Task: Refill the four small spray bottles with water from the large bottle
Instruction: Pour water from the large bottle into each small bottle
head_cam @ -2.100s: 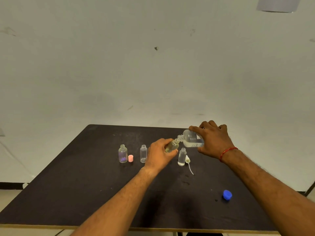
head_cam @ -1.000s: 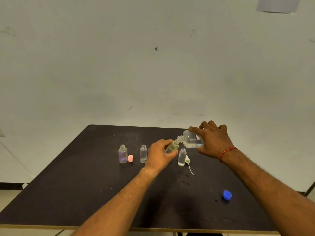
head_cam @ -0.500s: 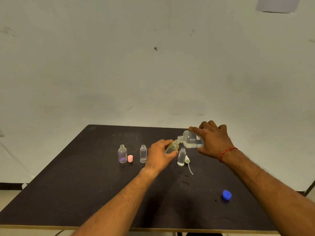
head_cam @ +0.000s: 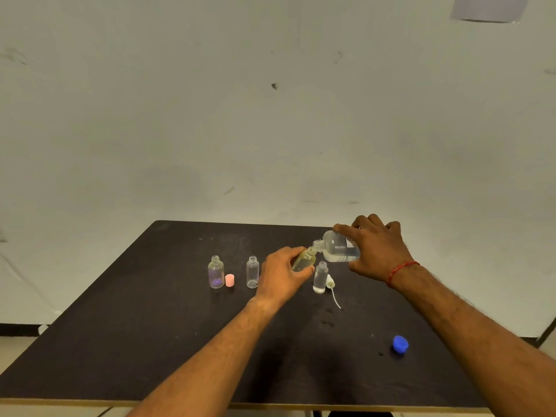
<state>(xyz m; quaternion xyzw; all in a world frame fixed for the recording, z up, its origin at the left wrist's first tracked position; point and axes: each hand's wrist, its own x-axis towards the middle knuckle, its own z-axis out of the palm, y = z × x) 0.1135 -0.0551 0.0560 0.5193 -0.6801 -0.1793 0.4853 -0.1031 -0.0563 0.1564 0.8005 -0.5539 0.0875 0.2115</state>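
The right hand (head_cam: 379,251) had its fingers and thumb clamped round the large bottle (head_cam: 340,250), which was tipped almost flat above the table (head_cam: 150,341) with its neck pointing left. Mouth to mouth with that neck was the yellowish small bottle (head_cam: 304,260), tilted and gripped in the curled fingers of the left hand (head_cam: 282,275).

Over the last two seconds almost nothing had shifted. Both hands kept the same pose, which suggests a slow, steady pour. The stream was too fine to make out, so the fill level is uncertain.

Just nearer the person than the large bottle stood a small bottle (head_cam: 320,278) with water in its base, with a spray head (head_cam: 331,284) lying beside it. Further left of the large bottle stood a clear bottle (head_cam: 252,272) and a purple-tinted bottle (head_cam: 215,272), with a pink cap (head_cam: 229,280) between them. Both probably still needed filling. A blue cap (head_cam: 400,344) lay well nearer and to the right of the large bottle.
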